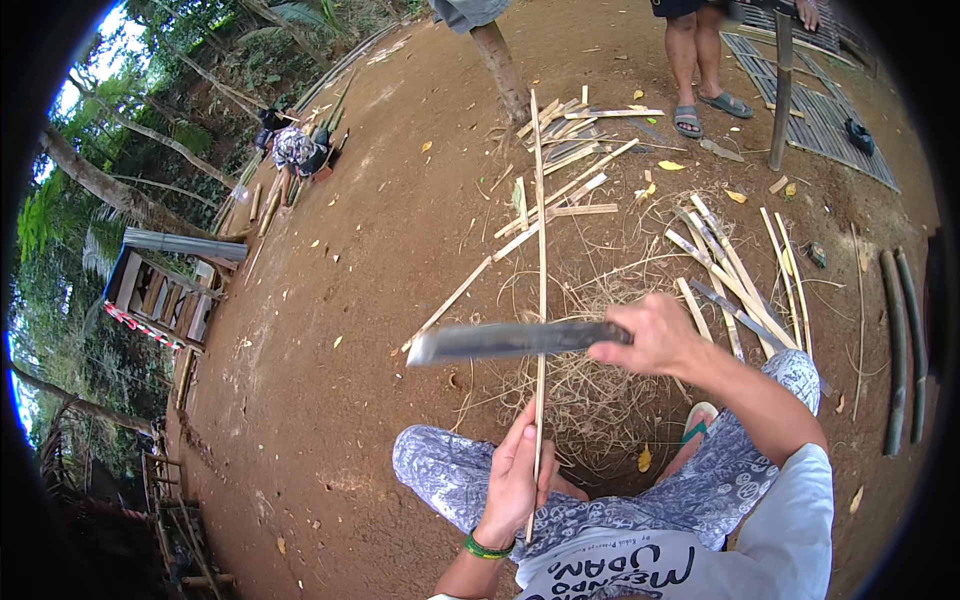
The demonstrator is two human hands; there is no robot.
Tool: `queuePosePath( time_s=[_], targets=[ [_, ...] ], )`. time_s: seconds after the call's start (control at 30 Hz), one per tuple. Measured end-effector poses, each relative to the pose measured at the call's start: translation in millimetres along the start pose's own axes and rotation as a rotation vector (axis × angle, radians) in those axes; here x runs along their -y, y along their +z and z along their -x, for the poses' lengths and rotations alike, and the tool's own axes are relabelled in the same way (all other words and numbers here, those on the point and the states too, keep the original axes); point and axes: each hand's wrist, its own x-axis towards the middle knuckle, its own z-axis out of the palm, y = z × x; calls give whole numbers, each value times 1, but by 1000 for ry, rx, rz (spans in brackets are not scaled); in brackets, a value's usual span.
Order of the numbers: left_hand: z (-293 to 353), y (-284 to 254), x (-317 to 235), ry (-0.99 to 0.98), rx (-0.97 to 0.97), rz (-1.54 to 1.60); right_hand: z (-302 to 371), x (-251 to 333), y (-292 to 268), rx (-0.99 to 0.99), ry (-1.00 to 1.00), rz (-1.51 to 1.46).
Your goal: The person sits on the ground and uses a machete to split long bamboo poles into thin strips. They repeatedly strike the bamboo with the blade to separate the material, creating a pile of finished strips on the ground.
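Note:
A long thin bamboo strip [541, 220] stands lengthwise in front of me, its lower end by my lap. My left hand [517, 467] is closed around it near that end. In my right hand [650, 338] is the handle of a machete [500, 341], its broad blade pointing left and crossing over the strip. The blade tip is smeared by motion. Whether the blade touches the strip I cannot tell. Beneath the machete, a heap of thin curled shavings [600, 400] covers the ground between my knees.
Split bamboo pieces [740, 270] lie to the right of the shavings, with more slats [580, 135] ahead. Two dark poles [893, 350] rest at far right. One person [695, 60] stands ahead by a post [783, 90]; another person [298, 150] crouches far left. A wooden rack [165, 290] stands left.

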Motion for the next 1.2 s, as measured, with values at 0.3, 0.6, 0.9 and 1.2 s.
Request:
queuePosePath(
  time_s=[0.3,0.6,0.9,1.2],
  targets=[
    [7,-8,2,-26,3,-4,-7,-9,-7,109,161,-25],
    [2,-1,0,40,11,-71,4,28,-2,-12,-124,-31],
    [8,-3,10,73,-32,-147,1,16,-5,-8,-86,13],
    [15,0,6,88,8,-75,-2,13,-7,-35,-204,66]
  ],
)
